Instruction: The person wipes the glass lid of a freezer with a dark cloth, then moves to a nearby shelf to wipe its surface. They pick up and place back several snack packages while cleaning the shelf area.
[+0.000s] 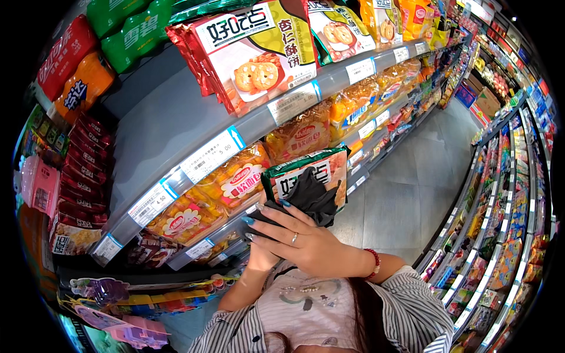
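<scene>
Before my chest, a biscuit pack (340, 176) with green ends is held up, clear of the shelf. A crumpled black cloth (311, 196), possibly a glove, covers much of its front. My right hand (293, 240), with blue nails, a ring and a red bead bracelet, closes over the lower part of the cloth. Behind it comes my left hand (261, 258), mostly hidden by the black material and my right fingers. A bit of its finger shows by the pack's left edge, where it appears to grip the pack.
On the upper shelf (154, 119) stand a red biscuit pack (260, 75) and other packs. Bagged bread (240, 176) fills the tier below. Bottle multipacks (137, 37) sit at upper left. Hanging toys (132, 331) jut out at lower left. A tiled aisle (393, 198) separates the opposite shelves (494, 247).
</scene>
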`<act>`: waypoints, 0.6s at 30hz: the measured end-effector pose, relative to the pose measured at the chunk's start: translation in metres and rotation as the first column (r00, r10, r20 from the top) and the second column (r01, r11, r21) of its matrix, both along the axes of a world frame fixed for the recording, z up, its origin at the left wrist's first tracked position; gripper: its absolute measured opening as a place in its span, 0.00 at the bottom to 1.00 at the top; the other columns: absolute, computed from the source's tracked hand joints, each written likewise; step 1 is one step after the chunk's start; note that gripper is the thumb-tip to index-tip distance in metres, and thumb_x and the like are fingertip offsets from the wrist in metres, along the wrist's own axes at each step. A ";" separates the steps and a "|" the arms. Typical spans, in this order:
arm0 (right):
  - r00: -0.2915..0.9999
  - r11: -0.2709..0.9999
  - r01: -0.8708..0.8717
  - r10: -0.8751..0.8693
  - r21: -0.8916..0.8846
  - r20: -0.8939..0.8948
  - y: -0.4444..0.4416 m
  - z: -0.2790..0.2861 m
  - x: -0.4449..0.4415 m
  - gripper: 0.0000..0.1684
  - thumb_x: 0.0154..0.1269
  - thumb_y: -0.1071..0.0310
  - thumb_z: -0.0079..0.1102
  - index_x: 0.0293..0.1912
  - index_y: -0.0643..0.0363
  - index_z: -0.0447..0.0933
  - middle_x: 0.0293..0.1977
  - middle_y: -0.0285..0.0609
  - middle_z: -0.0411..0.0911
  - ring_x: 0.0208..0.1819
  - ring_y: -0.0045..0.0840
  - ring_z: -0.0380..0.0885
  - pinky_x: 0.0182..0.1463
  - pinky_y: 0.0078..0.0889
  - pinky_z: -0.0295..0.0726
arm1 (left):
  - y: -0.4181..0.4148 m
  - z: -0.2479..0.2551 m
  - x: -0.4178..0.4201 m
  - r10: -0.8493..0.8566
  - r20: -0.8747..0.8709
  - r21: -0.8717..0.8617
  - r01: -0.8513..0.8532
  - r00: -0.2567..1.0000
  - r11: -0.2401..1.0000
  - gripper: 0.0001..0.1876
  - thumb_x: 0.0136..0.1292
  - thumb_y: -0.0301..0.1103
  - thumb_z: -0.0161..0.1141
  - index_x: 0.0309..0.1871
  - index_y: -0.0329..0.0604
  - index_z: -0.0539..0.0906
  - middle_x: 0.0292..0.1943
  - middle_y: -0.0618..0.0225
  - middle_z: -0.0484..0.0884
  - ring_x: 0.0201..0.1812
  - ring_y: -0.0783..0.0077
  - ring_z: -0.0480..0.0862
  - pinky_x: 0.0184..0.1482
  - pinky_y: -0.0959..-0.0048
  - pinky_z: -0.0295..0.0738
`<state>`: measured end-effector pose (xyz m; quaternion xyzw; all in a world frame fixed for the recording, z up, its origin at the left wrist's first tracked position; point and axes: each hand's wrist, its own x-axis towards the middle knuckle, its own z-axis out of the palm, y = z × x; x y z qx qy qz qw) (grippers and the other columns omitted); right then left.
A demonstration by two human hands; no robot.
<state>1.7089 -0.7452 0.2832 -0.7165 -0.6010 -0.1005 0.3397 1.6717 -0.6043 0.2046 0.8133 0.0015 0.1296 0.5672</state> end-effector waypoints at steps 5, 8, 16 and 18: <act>0.966 0.967 0.253 -0.253 0.001 0.051 -0.023 0.001 0.015 0.24 0.54 0.73 0.49 0.54 0.59 0.71 0.61 0.44 0.63 0.65 0.39 0.56 0.64 0.49 0.57 | -0.006 0.032 0.006 -0.069 0.028 -0.439 0.075 0.997 0.895 0.24 0.53 0.23 0.63 0.54 0.34 0.68 0.42 0.65 0.79 0.40 0.75 0.79 0.42 0.77 0.76; 0.908 0.897 0.412 -0.418 0.159 0.008 -0.038 -0.004 0.032 0.28 0.47 0.81 0.50 0.53 0.61 0.72 0.59 0.47 0.64 0.64 0.45 0.57 0.64 0.48 0.57 | -0.007 0.036 0.007 -0.102 0.046 -0.700 0.105 0.994 0.706 0.28 0.50 0.20 0.66 0.54 0.30 0.67 0.45 0.58 0.78 0.47 0.71 0.78 0.48 0.73 0.75; 0.853 0.844 0.517 -0.523 0.141 0.002 -0.039 -0.010 0.016 0.27 0.46 0.81 0.48 0.51 0.62 0.73 0.58 0.49 0.65 0.63 0.46 0.58 0.63 0.48 0.58 | -0.012 0.032 0.009 0.038 0.012 -0.784 -0.014 0.999 0.621 0.16 0.64 0.29 0.54 0.54 0.34 0.68 0.45 0.64 0.76 0.42 0.77 0.77 0.44 0.78 0.74; 0.885 0.883 0.461 -0.465 0.087 0.025 -0.035 -0.019 0.005 0.25 0.51 0.78 0.48 0.51 0.59 0.73 0.58 0.47 0.65 0.64 0.44 0.58 0.63 0.49 0.58 | -0.010 0.028 0.011 0.081 0.019 -0.824 -0.030 0.997 0.566 0.13 0.66 0.26 0.49 0.53 0.35 0.68 0.44 0.66 0.76 0.44 0.77 0.77 0.45 0.77 0.74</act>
